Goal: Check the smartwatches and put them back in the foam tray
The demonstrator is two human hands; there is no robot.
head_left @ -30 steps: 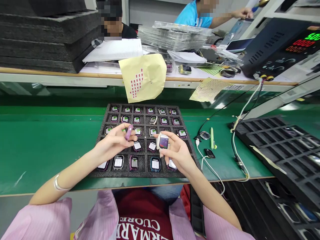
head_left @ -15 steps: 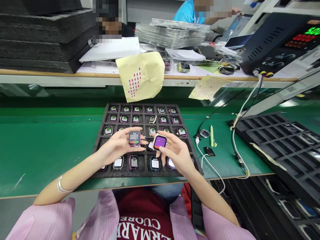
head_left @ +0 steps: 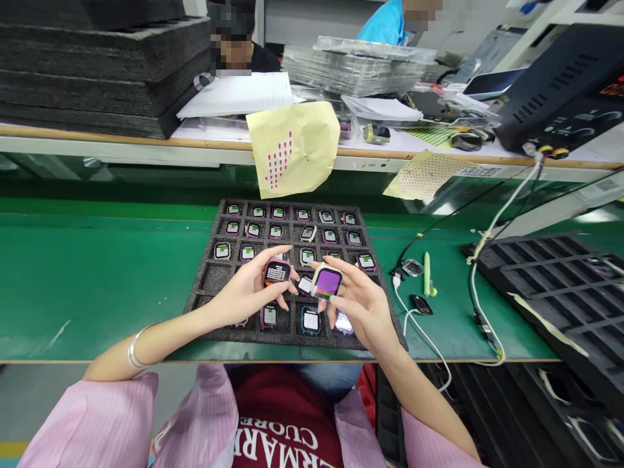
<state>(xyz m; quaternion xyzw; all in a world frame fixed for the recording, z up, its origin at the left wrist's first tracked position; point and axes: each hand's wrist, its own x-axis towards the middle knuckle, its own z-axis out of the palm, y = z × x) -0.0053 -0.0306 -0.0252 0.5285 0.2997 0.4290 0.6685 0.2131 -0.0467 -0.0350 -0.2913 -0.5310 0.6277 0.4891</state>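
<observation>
Turned from edge-on to face-up, the purple watch (head_left: 276, 273) is gripped by the left hand (head_left: 247, 290); the right hand (head_left: 369, 300) holds a white watch (head_left: 327, 283).

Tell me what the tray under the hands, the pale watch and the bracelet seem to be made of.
Tray: probably dense foam, matte and dark; its surface looks grainy.
Pale watch: case perhaps smooth plastic, though coated metal is possible; the glossy screen could be glass or clear plastic.
Bracelet: likely polished metal, from its silvery shine.
</observation>
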